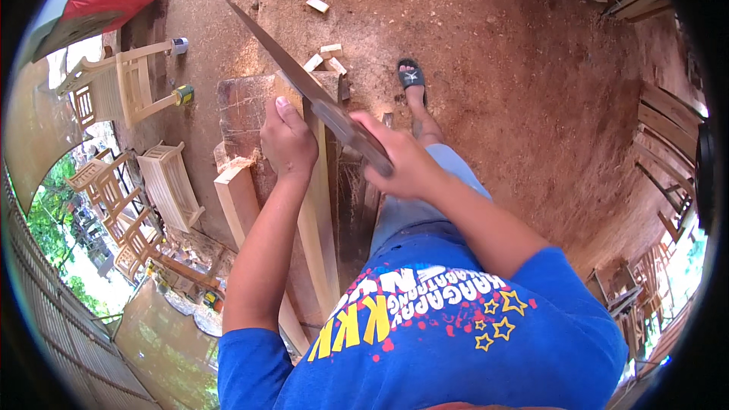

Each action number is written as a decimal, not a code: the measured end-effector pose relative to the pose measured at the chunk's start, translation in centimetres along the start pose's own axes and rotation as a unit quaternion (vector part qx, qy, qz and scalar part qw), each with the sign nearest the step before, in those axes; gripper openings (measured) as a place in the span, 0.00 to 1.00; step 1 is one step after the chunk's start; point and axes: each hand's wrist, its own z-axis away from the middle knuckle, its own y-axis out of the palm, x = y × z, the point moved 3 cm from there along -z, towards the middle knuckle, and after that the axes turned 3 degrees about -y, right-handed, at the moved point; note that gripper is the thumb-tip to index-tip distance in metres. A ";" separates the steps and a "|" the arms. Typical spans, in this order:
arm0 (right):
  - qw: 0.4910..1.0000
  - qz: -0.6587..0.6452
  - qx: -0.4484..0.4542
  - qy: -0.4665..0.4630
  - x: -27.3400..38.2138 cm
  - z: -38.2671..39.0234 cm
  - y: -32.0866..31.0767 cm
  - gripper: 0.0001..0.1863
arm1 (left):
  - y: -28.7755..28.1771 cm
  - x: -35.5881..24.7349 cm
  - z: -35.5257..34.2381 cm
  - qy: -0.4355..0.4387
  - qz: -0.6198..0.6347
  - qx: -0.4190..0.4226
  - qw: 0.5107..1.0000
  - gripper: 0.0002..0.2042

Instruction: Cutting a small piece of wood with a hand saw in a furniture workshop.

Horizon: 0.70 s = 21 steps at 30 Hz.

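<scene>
My right hand [402, 158] is closed round the handle of a handsaw [296, 72]. The long blade slants up and to the left, its narrow tip over the dirt floor. It passes across the far end of a pale wooden board [322, 235]. Close to that end, my left hand [288, 138] grips the board, thumb up beside the blade; its other fingers are partly hidden. Under the board is a dark, worn wooden bench [241, 106]. Whether the saw's teeth touch the wood cannot be made out.
Another squared timber [237, 191] lies left of my left arm. Small wood offcuts [317, 5] are scattered beyond the bench. Unfinished wooden chairs [171, 182] stand at the left, and planks [668, 125] at the right. My sandalled foot [412, 78] is on the sawdust-strewn floor.
</scene>
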 end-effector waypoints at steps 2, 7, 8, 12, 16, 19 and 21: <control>0.996 0.052 0.038 0.058 -0.5 -2.9 0.2 0.44 | 0.0 0.4 -0.2 0.006 -0.012 -0.010 1.000 0.21; 1.000 -0.002 0.023 -0.009 0.3 4.7 0.4 0.45 | -0.4 0.5 0.1 -0.018 0.022 0.010 1.000 0.22; 1.000 -0.002 0.024 -0.006 0.6 4.6 0.3 0.45 | -0.3 0.4 0.3 -0.021 0.022 0.011 0.999 0.22; 1.000 0.003 0.019 -0.005 -0.4 -0.8 0.7 0.44 | 0.2 0.3 -0.1 -0.006 -0.003 -0.011 1.000 0.22; 0.999 0.009 -0.007 -0.053 -0.1 1.5 1.2 0.43 | 0.4 1.1 -0.1 -0.012 0.028 -0.011 0.999 0.25; 1.000 0.003 0.014 -0.021 1.3 3.9 0.5 0.45 | -0.5 0.5 0.1 0.000 0.043 0.000 0.999 0.25; 0.999 0.012 0.027 0.013 0.7 -0.6 0.4 0.45 | -0.1 0.2 0.1 0.003 0.021 -0.009 1.000 0.25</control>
